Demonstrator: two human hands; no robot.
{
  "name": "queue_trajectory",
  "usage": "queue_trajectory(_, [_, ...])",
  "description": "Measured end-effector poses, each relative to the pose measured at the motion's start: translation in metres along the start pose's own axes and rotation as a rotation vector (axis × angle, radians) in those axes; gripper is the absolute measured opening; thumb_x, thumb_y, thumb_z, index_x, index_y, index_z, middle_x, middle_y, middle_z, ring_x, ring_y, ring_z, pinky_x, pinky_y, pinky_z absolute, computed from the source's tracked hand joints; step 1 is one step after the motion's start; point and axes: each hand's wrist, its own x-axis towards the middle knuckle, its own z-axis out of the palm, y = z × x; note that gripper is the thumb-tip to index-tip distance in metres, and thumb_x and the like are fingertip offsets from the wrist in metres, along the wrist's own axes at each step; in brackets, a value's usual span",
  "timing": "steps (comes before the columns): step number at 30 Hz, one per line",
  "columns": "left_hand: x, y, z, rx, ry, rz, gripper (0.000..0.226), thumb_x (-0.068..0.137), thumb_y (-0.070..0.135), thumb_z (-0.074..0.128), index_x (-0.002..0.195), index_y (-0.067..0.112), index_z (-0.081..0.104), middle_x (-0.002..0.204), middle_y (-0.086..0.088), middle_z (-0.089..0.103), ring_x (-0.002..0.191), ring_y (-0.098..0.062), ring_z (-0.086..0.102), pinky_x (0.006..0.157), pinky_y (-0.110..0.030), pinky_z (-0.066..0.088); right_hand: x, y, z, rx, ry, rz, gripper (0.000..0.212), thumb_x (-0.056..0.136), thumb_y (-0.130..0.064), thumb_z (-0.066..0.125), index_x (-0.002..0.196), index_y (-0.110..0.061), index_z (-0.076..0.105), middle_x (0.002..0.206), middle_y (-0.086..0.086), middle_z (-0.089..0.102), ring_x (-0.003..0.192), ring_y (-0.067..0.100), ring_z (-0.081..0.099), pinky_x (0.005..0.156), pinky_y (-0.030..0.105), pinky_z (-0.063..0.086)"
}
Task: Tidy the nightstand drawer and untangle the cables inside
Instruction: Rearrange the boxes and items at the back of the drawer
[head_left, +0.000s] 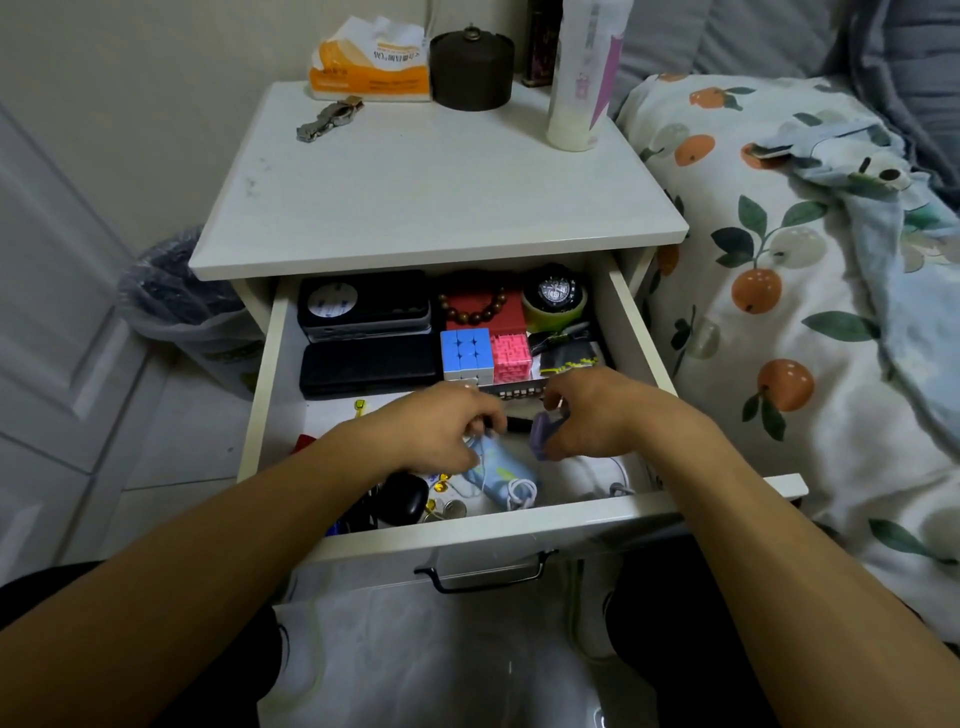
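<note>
Purple case pinched in right fingers; left fingers grip blue pouch.

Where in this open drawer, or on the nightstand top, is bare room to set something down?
Roomiest: the nightstand top, bare forward of the metal watch and white bottle. In the drawer, a bare strip by the left wall, below the black cases. The drawer's back row and front-left corner are crowded.

You have one view only, from the camera on your head. It looks forward and steeply down from just in front of the open drawer, close enough that both forearms reach in from the bottom edge. The wide lens bends the edges, taking in the nightstand top ahead, the bed right, a door left.
</note>
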Motion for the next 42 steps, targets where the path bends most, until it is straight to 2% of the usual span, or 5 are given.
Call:
queue_trajectory(11, [0.007, 0.007, 0.012, 0.343, -0.081, 0.103, 0.036, 0.079, 0.046, 0.070, 0.108, 0.027, 0.062, 0.103, 0.002, 0.060, 0.096, -0.021, 0.056, 0.081, -0.040, 0.052, 0.002, 0.000, -0.004, -0.055, -0.117, 0.013, 0.044, 0.081, -0.031, 0.070, 0.119, -0.012, 0.060, 0.117, 0.008, 0.063, 0.103, 0.025, 0.061, 0.088, 0.036, 0.055])
queue_trajectory(17, [0.005, 0.002, -0.001, -0.134, 0.107, -0.107, 0.037, 0.075, 0.025, 0.080, 0.096, 0.023, 0.049, 0.092, 0.004, 0.063, 0.076, -0.017, 0.064, 0.058, -0.030, 0.052, 0.004, 0.003, -0.008, 0.049, -0.055, 0.000, 0.047, 0.076, -0.026, 0.072, 0.120, -0.016, 0.060, 0.114, 0.002, 0.063, 0.101, 0.021, 0.060, 0.086, 0.035, 0.055])
queue_trajectory(29, [-0.002, -0.001, -0.030, -1.588, 0.214, -0.277, 0.043, 0.077, 0.021, 0.072, 0.118, 0.010, 0.064, 0.115, -0.008, 0.072, 0.105, -0.020, 0.070, 0.089, -0.031, 0.051, 0.009, 0.014, -0.016, 0.506, 0.209, -0.007, 0.048, 0.072, -0.023, 0.081, 0.117, -0.021, 0.065, 0.104, -0.002, 0.065, 0.082, 0.010, 0.062, 0.054, 0.012, 0.041])
queue_trajectory(36, [-0.023, -0.014, -0.036, -0.575, 0.376, -0.222, 0.024, 0.087, 0.017, 0.072, 0.106, 0.031, 0.067, 0.100, 0.009, 0.069, 0.094, -0.004, 0.065, 0.070, -0.013, 0.045, 0.014, 0.014, -0.009, 0.552, 0.209, -0.023, 0.058, 0.070, -0.035, 0.084, 0.123, -0.022, 0.062, 0.111, -0.008, 0.062, 0.094, 0.007, 0.059, 0.071, 0.018, 0.042])
queue_trajectory(42, [-0.051, -0.041, -0.049, -0.022, 0.407, -0.355, 0.049, 0.088, 0.027, 0.070, 0.133, 0.023, 0.052, 0.123, -0.002, 0.060, 0.108, -0.021, 0.057, 0.089, -0.036, 0.049, 0.027, -0.019, 0.001, 0.384, 0.356, -0.236, 0.057, 0.077, -0.042, 0.078, 0.123, -0.015, 0.061, 0.114, 0.000, 0.063, 0.100, 0.014, 0.057, 0.078, 0.022, 0.039])
